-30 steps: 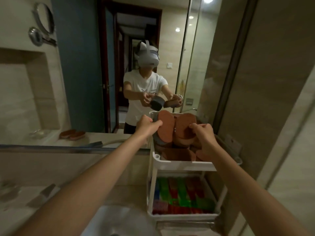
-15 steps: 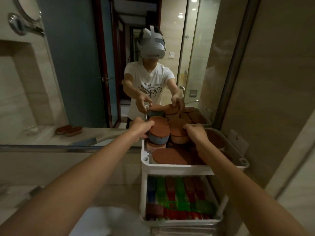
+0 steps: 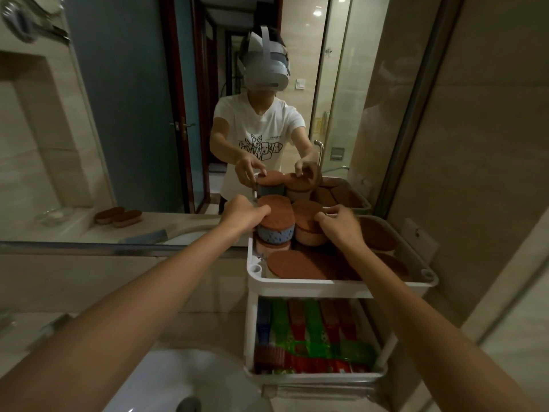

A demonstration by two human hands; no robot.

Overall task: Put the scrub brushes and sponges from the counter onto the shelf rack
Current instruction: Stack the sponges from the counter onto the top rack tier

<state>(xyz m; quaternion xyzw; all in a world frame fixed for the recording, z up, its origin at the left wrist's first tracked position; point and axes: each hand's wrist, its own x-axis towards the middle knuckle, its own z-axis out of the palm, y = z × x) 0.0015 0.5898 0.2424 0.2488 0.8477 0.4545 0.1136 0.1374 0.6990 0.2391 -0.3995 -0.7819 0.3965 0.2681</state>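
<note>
In this bathroom a white sink (image 3: 184,379) sits below a wall mirror (image 3: 133,114), with a white shelf rack (image 3: 312,282) to its right. At the far left of the rack's top tray, the left hand (image 3: 242,214) clasps a brown-topped blue sponge (image 3: 274,224). The right hand (image 3: 341,226) curls its fingers over a peach sponge (image 3: 309,227) beside it. A second ago both sponges were held on edge; they now lie flat.

left hand (image 3: 242,214) partly hides blue sponge (image 3: 277,233), right hand (image 3: 341,226) pink sponge (image 3: 307,237).

White animal-print T-shirt (image 3: 258,129), short sleeves — pale grey headset (image 3: 265,71).
</note>
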